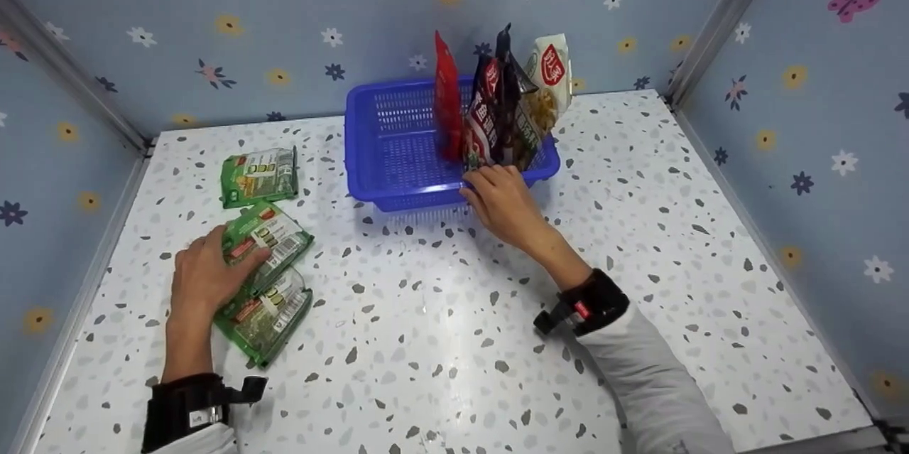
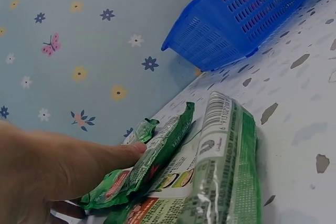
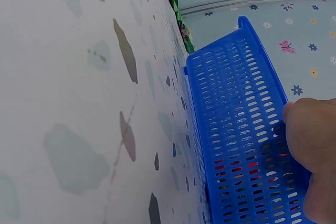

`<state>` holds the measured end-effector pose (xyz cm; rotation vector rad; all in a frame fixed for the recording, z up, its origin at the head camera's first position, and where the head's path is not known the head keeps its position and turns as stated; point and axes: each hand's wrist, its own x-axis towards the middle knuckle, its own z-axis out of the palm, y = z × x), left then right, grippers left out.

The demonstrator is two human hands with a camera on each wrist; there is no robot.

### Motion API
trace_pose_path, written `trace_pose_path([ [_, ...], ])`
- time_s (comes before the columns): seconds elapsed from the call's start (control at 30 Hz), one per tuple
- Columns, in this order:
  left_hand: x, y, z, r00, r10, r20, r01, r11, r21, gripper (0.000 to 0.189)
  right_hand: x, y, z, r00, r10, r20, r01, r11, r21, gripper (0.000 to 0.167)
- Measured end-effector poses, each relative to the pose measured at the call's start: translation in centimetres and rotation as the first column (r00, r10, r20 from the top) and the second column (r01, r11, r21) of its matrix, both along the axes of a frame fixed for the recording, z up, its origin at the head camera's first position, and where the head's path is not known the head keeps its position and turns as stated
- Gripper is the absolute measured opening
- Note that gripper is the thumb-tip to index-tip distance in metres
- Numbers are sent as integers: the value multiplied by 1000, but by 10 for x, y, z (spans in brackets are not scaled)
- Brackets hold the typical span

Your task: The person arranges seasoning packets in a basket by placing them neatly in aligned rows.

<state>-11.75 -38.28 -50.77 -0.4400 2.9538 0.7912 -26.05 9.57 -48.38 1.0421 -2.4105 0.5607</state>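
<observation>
My left hand pinches the middle one of 3 green seasoning packets, with the thumb on its printed face. That green packet partly overlaps the nearer green packet; the farther green packet lies just beyond. In the left wrist view the thumb presses on the held packet, while most of the fingers are hidden. My right hand grips the near rim of a blue plastic basket, toward its right end. Inside the basket stand a red pouch, dark pouches and a white-topped pouch.
The basket stands at the back of a white speckled table, close to the flowered back wall. Flowered panels with metal corner posts also rise at the left and right sides.
</observation>
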Motion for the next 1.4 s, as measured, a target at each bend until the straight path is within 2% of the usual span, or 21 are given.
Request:
trace_pose_path([
  [0.13,-1,-3,-4,995,95,-23,-93,993,68,115,1,-1,0,1000,-1,5,1,1000,-4,32],
  [0.23,-1,-5,-7,979,195,-66,-184,972,149,110,1,-1,0,1000,-7,16,7,1000,1,33],
  [0.33,-1,-7,-9,951,297,-85,-269,931,247,103,1,-1,-1,1000,-11,21,11,1000,7,34],
  [0.4,0,-7,-8,932,356,-75,-318,897,307,98,0,-1,-1,1000,-12,23,12,1000,7,34],
  [0.5,0,-8,-6,909,415,-31,-373,846,381,93,-1,0,0,1000,-14,22,14,1000,6,34],
  [0.57,0,-9,-4,900,435,1,-395,816,422,90,-1,0,0,1000,-13,25,13,1000,5,34],
  [0.73,-3,-7,0,880,469,77,-428,712,557,86,0,0,1,999,-14,30,14,1000,6,34],
  [0.8,-3,-6,2,869,486,92,-431,653,623,83,-1,-1,1,1000,-15,28,15,1000,6,34],
  [0.93,-3,-2,6,837,541,86,-406,506,761,70,-1,-1,1,999,-17,29,17,1000,9,35],
  [1.0,-3,2,9,825,561,65,-380,468,798,63,-1,-1,2,999,-17,37,16,1000,9,35],
  [1.03,-2,4,11,821,569,54,-370,459,808,59,-1,-1,2,999,-18,43,18,1000,10,36],
  [1.1,-2,8,15,823,569,13,-350,488,800,54,-1,-2,2,998,-18,53,17,1000,10,36],
  [1.17,-1,13,21,831,554,-44,-326,551,768,51,-1,-1,2,998,-19,57,19,1000,12,36],
  [1.2,-1,16,23,832,550,-72,-311,570,760,47,-1,-1,1,998,-20,58,19,1000,12,36],
  [1.27,-1,22,28,843,516,-150,-270,649,712,44,0,-1,1,998,-22,56,21,1000,14,36],
  [1.33,0,29,33,847,480,-229,-223,711,667,41,0,-1,0,999,-24,48,23,1000,14,36],
  [1.4,1,36,38,842,451,-297,-176,748,640,38,0,-1,-1,999,-25,44,25,1000,13,35],
])
